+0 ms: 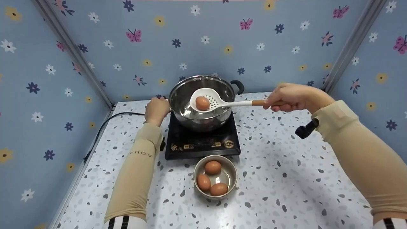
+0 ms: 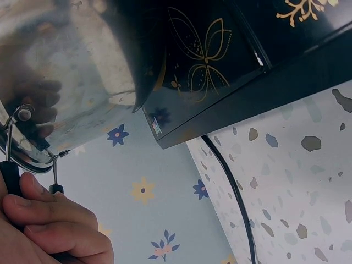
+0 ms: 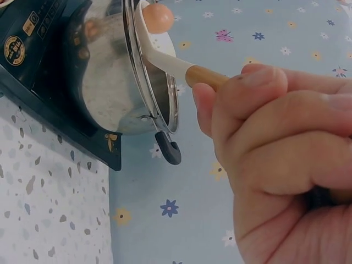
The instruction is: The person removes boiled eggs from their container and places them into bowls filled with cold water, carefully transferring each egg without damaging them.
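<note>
"Holding what, at right of center in the head view?"

"Fingers curled, a person's right hand [image 1: 288, 97] grips the brown handle [image 1: 259, 102] of a white slotted spoon [image 1: 238, 103]. A brown egg [image 1: 202, 103] rests in the spoon's head, over the open mouth of a steel pot [image 1: 203, 124] at upper center."

"And the left hand [image 1: 157, 109]?"

"Left of center, its fingers wrapped round the pot's black side grip [image 2: 10, 179], as the lower left of the left wrist view shows."

"What else is in the frame?"

"The pot sits on a black cooktop [image 1: 202, 152] mid-frame. Just below, at lower center, a metal bowl [image 1: 229, 174] holds three more eggs [image 1: 213, 167] on the speckled tabletop [image 1: 270, 152]."
</note>
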`<state>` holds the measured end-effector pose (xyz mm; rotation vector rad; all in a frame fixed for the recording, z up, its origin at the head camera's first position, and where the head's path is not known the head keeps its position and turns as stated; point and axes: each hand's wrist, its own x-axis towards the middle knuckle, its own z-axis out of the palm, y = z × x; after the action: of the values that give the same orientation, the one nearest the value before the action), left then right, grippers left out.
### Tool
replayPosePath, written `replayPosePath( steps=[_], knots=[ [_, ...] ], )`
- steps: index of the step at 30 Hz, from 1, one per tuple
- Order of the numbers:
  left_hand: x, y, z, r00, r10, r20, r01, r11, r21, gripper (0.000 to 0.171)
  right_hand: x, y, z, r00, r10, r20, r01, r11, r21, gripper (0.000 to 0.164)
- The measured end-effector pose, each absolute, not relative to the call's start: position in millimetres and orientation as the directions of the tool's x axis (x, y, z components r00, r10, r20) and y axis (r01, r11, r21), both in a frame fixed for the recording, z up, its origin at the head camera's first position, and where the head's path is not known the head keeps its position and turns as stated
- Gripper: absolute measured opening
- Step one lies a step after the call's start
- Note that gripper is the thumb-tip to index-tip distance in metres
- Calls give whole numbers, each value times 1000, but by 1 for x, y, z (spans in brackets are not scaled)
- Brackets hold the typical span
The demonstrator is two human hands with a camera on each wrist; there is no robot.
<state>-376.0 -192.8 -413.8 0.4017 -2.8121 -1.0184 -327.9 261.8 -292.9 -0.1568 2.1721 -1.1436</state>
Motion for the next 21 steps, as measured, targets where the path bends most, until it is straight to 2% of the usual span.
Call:
replayPosePath(
  steps=[21],
  knots=[
    [-370,-191,-411,-962,-271,23,-190,728,659,49,-296,291,-291,-717,-486,-499,168,575,-801,25]
  ],
)
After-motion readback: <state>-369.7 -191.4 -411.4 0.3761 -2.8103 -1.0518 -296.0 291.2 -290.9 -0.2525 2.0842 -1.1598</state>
